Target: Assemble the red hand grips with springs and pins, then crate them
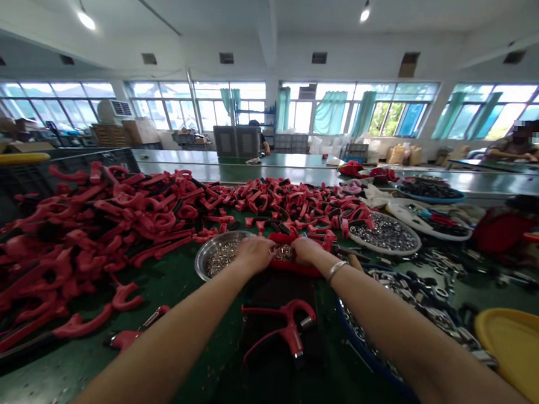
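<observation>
My left hand reaches over the right side of a round metal bowl of small metal parts, beside a red container. At the right end of that container is my right hand, its fingertips at the small metal pieces inside. The fingers of both hands are too small and partly hidden, so what they hold cannot be made out. Between my forearms, a red tool with a coiled spring lies on a dark block. Another red tool lies beside my left forearm.
Red tool bodies are heaped at left and across the back. On the right are a white tray of metal parts, a blue-rimmed basket of metal pieces and a yellow tray. A person sits at the far right.
</observation>
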Demonstrator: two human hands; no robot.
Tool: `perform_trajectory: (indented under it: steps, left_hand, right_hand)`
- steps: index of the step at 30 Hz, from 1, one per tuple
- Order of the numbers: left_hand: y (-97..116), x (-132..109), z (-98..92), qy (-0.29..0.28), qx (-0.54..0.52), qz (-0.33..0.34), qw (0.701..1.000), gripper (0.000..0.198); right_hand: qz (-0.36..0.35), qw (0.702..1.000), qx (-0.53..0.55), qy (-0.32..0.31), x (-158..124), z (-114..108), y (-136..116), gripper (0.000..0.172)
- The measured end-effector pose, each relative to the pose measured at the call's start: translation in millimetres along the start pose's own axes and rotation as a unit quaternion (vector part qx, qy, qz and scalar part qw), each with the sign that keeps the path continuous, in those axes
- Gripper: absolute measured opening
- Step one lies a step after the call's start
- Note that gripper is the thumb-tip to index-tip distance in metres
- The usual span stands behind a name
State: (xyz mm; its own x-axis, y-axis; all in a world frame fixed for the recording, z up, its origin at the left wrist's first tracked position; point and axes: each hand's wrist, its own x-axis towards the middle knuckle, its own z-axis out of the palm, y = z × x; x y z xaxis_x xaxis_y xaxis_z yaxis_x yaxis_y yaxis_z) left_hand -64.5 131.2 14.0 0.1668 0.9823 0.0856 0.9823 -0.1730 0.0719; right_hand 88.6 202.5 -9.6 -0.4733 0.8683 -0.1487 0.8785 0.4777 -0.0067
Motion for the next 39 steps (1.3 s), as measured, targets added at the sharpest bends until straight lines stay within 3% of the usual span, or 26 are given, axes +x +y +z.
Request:
perform_trajectory:
  steps: [3,6,10,16,19,23,26,29,31,35,39]
  left_hand:
    - [7.5,39.9,6.5,-0.049,0.014,-0.002,0.999,0.025]
    - [16.8,61.7,17.5,-0.1,0.023,-0.002,0.995,0.027]
    - [20.6,68.1,28.6,-0.117,0.018,-0.001,0.993,0.028]
    - [11.4,62.5,26.9,-0.065,-0.039,0.004,0.997,0.02]
    - [8.7,48.4,22.8,-0.027,-0.091,0.018,0.995,0.023]
    - [11.8,5.6,23.4,0.01,-0.17,0.051,0.984,0.031]
    - [16.6,-35.5,30.0,-0.03,-0.31,0.055,0.949,0.027]
    - [20.8,-67.5,36.6,-0.097,-0.416,0.04,0.903,0.027]
    - [23.1,-79.6,37.5,-0.107,-0.392,0.035,0.913,0.029]
    - [29.1,-87.2,31.6,-0.038,-0.232,0.043,0.971,0.031]
    - [36.2,-88.5,26.8,-0.017,-0.164,0.048,0.985,0.03]
  right_hand:
    - [-0.01,0.999,0.022,0.036,-11.3,2.5,9.5,0.024]
    - [-0.009,0.995,0.052,0.082,-20.4,6.9,19.9,0.022]
    - [-0.006,0.984,0.109,0.138,-23.2,12.0,25.0,0.019]
    - [-0.008,0.961,0.212,0.178,-40.8,6.5,18.0,0.012]
    - [-0.042,0.954,0.262,0.143,-75.0,5.9,11.7,0.015]
    - [-0.074,0.95,0.276,0.129,-128.8,14.6,2.3,0.015]
    - [-0.062,0.952,0.267,0.137,-152.1,24.4,-3.4,0.018]
    - [-0.038,0.951,0.269,0.145,-155.9,32.4,-7.0,0.016]
    - [-0.029,0.953,0.265,0.145,-152.9,35.7,-8.3,0.015]
    - [-0.013,0.966,0.226,0.126,-150.5,37.1,-10.5,0.012]
    - [-0.017,0.974,0.196,0.114,-155.2,35.5,-13.6,0.012]
